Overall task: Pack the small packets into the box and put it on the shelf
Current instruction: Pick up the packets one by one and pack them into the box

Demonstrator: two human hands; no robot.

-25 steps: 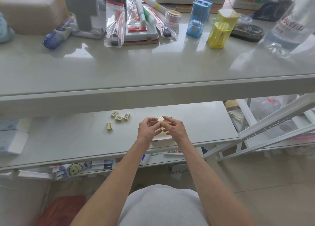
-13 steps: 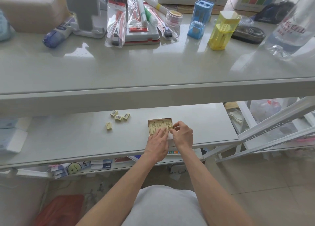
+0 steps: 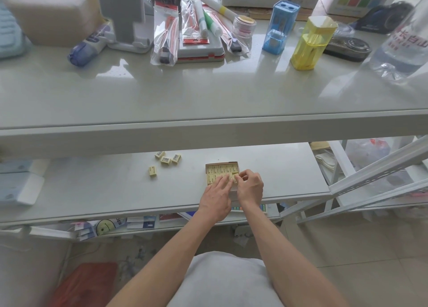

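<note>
Cardboard, shallow and open-topped: the cardboard box (image 3: 221, 163) sits on the lower shelf (image 3: 92, 191), just right of centre in the frame and near the shelf's front edge. Pale yellow packed packets (image 3: 218, 169) fill it in neat rows, their long axes running up and down the frame as far as can be judged.

Right hand (image 3: 251, 186): thumb and forefinger pinch one packet (image 3: 235, 177) at the box's lower-right corner. The packet appears tilted on edge, not yet flat. Whether it touches the box floor is hidden by the fingers.

Left hand (image 3: 215, 196): fingers straight, gripping nothing, tips resting on the packets of the near row just left of the pinched one.

Governing relation: the gap to be filled lies directly beneath the right fingertips, bounded on its left by the row under the left hand. Judgement: the packet must be turned to match its neighbours' axis and pressed down while the left fingers hold the row flat. A skewed entry could jam it or lift an adjoining packet.

Outstanding: three loose packets (image 3: 165, 159) are clustered above and left of the box, with a single packet (image 3: 152, 170) further left, all well apart from the box. They lie on the left hand's side, so that hand is the nearer. Packing is judged well advanced but incomplete, and the box is not closed.

Upper surface (image 3: 208, 93), across the top half of the frame, carries unrelated stationery.
</note>
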